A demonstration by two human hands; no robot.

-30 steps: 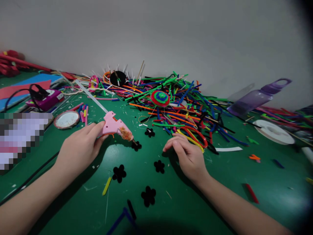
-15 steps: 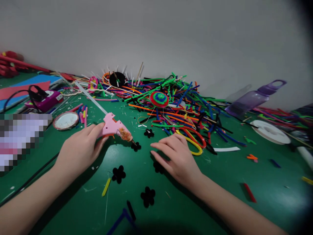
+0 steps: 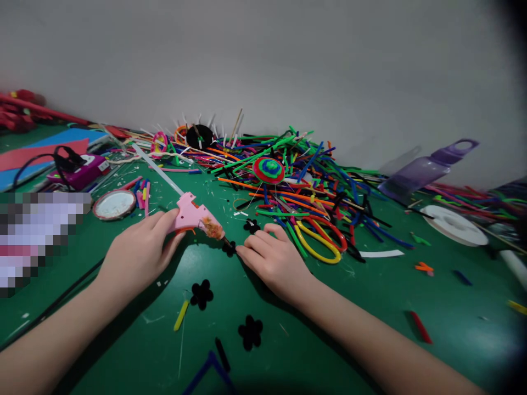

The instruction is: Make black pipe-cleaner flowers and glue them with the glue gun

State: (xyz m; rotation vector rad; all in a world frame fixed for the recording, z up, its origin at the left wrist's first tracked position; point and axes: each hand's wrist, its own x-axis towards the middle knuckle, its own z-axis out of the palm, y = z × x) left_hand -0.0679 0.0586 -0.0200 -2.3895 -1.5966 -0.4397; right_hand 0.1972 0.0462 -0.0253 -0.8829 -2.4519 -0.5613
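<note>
My left hand [image 3: 142, 244] is wrapped round the handle of a pink hot glue gun [image 3: 190, 215], which has a long clear glue stick [image 3: 158, 171] out of its back. Its stained nozzle points down at a small black fuzzy flower [image 3: 229, 248]. My right hand [image 3: 272, 260] has its fingers curled together, and its fingertips meet the right edge of that flower. Just behind the right hand lies another black flower [image 3: 251, 225] with a pale spot at its centre. Nearer me are two more black flowers, one on the left [image 3: 201, 294] and one in front [image 3: 250, 332].
A heap of coloured pipe cleaners [image 3: 288, 159] lies along the wall, with scissors [image 3: 321, 241] at its front edge. A purple bottle [image 3: 424, 173] and white spool [image 3: 455, 225] are at right. Left are a round white lid [image 3: 114, 204] and purple power socket [image 3: 80, 171].
My right hand has moved left to the flower under the nozzle, and its fingers have closed. It now hides the flower that lay beneath it. The glue gun is nearly still.
</note>
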